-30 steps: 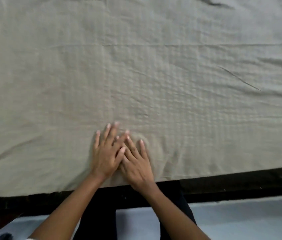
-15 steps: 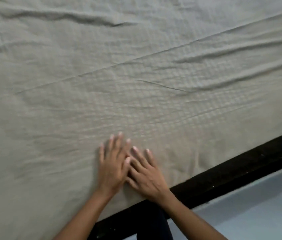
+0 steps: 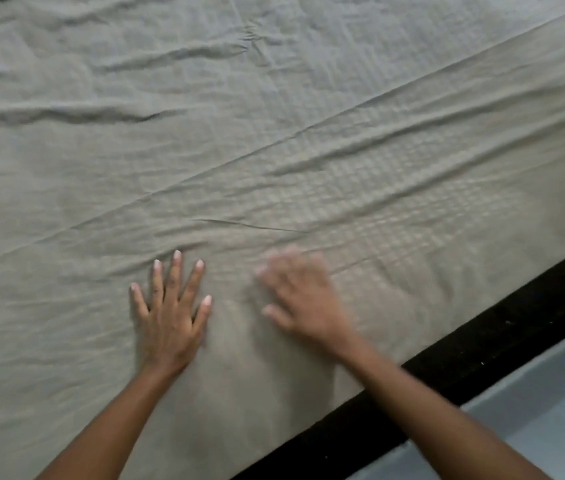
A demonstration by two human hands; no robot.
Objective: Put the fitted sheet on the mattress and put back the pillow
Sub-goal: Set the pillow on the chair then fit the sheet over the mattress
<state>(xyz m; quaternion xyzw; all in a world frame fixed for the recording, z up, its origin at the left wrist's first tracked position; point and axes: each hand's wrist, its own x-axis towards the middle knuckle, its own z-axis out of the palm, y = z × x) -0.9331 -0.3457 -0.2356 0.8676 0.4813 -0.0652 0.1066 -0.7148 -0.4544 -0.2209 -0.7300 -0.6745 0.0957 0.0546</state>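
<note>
2 bare hands lie flat on a grey-beige fitted sheet spread over the mattress.

The sheet covers all of the mattress top in view. A quilted grid presses through it toward the right, a straight crease runs diagonally from lower left to upper right, and loose wrinkles cross the far part. The left hand rests palm-down, its 5 fingers straight and fanned wide. The right hand is just beside it, not touching it. It is blurred, and its fingers look straight and loosely spread on the cloth, holding nothing. At lower right the sheet ends at a black bed frame running diagonally, with pale grey floor beyond.
</note>
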